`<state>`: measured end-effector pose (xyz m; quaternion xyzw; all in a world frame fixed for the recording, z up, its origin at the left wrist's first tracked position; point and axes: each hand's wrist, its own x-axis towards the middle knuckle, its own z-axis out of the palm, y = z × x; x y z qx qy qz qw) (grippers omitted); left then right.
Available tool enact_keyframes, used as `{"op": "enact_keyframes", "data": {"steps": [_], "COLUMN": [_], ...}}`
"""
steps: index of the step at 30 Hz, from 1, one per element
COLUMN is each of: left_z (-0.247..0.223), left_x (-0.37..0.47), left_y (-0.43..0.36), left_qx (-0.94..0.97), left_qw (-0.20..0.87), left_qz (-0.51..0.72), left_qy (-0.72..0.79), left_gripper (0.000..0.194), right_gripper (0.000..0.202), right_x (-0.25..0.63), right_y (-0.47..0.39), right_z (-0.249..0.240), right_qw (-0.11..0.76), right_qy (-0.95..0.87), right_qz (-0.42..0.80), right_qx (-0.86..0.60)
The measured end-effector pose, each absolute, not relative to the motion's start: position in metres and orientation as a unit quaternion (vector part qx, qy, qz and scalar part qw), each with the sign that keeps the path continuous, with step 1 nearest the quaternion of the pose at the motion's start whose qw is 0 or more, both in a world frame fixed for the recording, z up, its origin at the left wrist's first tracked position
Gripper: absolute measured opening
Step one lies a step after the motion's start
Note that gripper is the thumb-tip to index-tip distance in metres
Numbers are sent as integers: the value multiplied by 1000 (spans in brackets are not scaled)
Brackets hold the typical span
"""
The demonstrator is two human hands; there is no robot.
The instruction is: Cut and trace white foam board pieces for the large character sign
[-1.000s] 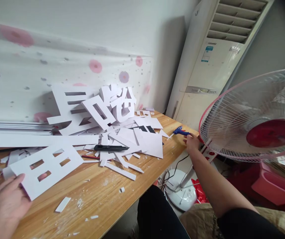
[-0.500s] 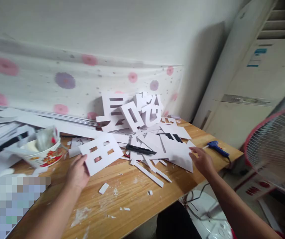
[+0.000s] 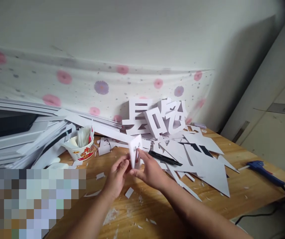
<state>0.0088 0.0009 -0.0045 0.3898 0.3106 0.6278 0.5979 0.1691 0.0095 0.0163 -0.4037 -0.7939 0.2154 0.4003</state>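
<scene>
A white foam board piece with cut-out windows [image 3: 133,151] stands nearly edge-on between my hands, above the table. My left hand [image 3: 117,176] has its fingers closed at the lower left of the piece. From the other side my right hand [image 3: 148,169] pinches it, thumb low and fingers near the openings. Just right of my right hand, a black utility knife [image 3: 164,157] lies on white board offcuts [image 3: 202,166]. Behind, several white cut-out block characters [image 3: 157,119] lean together in a pile.
A blue glue gun [image 3: 265,172] lies at the table's right, its cord running off the edge. At the left are a paper tub [image 3: 81,152] with sticks and long stacked board strips [image 3: 45,132]. Small scraps litter the wooden table [image 3: 132,219].
My right hand has come in from the right side to grip the board piece. The piece has turned from face-up to nearly edge-on. The view has swung left.
</scene>
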Motion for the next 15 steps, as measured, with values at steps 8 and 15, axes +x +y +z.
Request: {"op": "enact_keyframes", "data": {"steps": [8, 15], "left_z": [-10, -4], "left_x": [-21, -16], "left_y": [16, 17], "left_qx": [402, 376], "left_qw": [447, 618], "left_qz": [678, 565], "left_qy": [424, 397], "left_gripper": [37, 50], "right_gripper": [40, 40], "right_x": [188, 219], "right_y": [-2, -15], "right_z": [11, 1], "right_qw": [464, 414], "right_qy": [-690, -675], "right_qz": [354, 345], "right_qx": [-428, -504]}}
